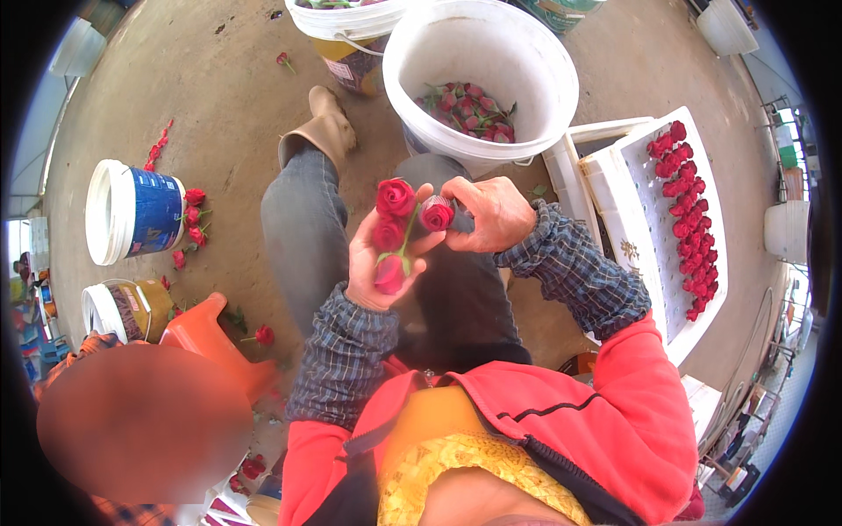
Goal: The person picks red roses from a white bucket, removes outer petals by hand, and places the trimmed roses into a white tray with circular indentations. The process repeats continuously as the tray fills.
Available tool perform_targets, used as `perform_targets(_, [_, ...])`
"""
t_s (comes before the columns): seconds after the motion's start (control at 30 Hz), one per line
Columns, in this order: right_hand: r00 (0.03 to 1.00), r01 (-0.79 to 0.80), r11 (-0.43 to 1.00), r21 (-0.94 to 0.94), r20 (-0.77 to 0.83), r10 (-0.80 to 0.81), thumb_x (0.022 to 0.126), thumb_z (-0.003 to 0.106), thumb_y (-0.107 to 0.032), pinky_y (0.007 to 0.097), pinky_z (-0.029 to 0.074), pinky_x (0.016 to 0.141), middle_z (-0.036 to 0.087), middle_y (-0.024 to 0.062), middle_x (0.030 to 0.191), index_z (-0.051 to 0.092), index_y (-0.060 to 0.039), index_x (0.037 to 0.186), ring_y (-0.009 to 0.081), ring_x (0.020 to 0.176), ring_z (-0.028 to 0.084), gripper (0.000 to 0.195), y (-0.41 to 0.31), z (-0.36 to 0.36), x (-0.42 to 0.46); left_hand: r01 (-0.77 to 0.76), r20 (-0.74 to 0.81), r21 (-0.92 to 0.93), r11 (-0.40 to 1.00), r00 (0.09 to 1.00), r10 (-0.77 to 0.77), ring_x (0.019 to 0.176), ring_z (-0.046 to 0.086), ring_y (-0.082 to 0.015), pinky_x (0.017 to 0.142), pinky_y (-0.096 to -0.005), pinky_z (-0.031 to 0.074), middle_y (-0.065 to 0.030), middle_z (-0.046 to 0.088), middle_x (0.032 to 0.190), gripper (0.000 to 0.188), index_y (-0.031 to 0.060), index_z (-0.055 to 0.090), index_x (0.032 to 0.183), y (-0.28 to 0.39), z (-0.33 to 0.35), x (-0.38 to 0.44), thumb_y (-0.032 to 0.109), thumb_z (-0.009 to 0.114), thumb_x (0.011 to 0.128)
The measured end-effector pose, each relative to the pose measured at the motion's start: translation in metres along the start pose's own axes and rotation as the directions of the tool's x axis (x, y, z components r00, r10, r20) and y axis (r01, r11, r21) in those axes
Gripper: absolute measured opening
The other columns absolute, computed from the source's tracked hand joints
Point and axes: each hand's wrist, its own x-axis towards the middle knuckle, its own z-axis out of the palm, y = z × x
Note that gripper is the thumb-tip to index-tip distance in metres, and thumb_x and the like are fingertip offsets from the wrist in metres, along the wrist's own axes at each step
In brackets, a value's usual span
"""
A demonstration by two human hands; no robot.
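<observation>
My left hand (pixel 376 263), palm up, holds several red rose heads (pixel 395 198), one of them with a green stem lying across the fingers. My right hand (pixel 490 214) pinches another red rose (pixel 437 216), whose head has a pale mesh sleeve (pixel 435 200) at its upper side. The two hands almost meet above my knees. Beyond them stands a large white bucket (pixel 480 72) with many rose buds (pixel 470 112) at its bottom. To the right, a white foam box (pixel 648 263) with a perforated surface carries a long row of red roses (pixel 687 223).
On the left lie a blue-labelled bucket (pixel 154 212) and a yellow-brown one (pixel 138 309), with loose roses (pixel 264 335) on the floor. An orange plastic stool (pixel 210 348) stands beside a person (pixel 99 348) at lower left. Another filled bucket (pixel 355 49) is at the top.
</observation>
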Motion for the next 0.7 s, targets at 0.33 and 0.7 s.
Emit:
perform_targets(0.33, [0.991, 0.117, 0.991, 0.065, -0.075, -0.113, 0.075, 0.069, -0.018, 0.0407, 0.048, 0.054, 0.063, 0.0127, 0.077, 0.056, -0.0049, 0.097, 0.0324, 0.065, 0.062, 0.029, 0.011, 0.027, -0.002, -0.044, -0.028, -0.142, 0.989, 0.999, 0.041, 0.100, 0.063, -0.0368, 0.058, -0.0399, 0.055, -0.0034, 0.038, 0.145, 0.050, 0.0177, 0.033, 0.142, 0.005, -0.014, -0.001, 0.040, 0.036, 0.097])
perform_targets(0.7, [0.985, 0.052, 0.958, 0.282, -0.175, -0.002, 0.079, 0.065, -0.004, 0.0327, 0.049, 0.057, 0.060, 0.0101, 0.078, 0.061, -0.0023, 0.095, 0.0273, 0.066, 0.062, 0.016, 0.016, 0.039, -0.017, 0.014, 0.017, -0.097, 0.995, 1.000, -0.012, 0.100, 0.063, -0.0373, 0.059, -0.0409, 0.056, -0.0006, 0.038, 0.145, 0.046, 0.0182, 0.036, 0.140, -0.001, -0.015, -0.003, 0.037, 0.035, 0.098])
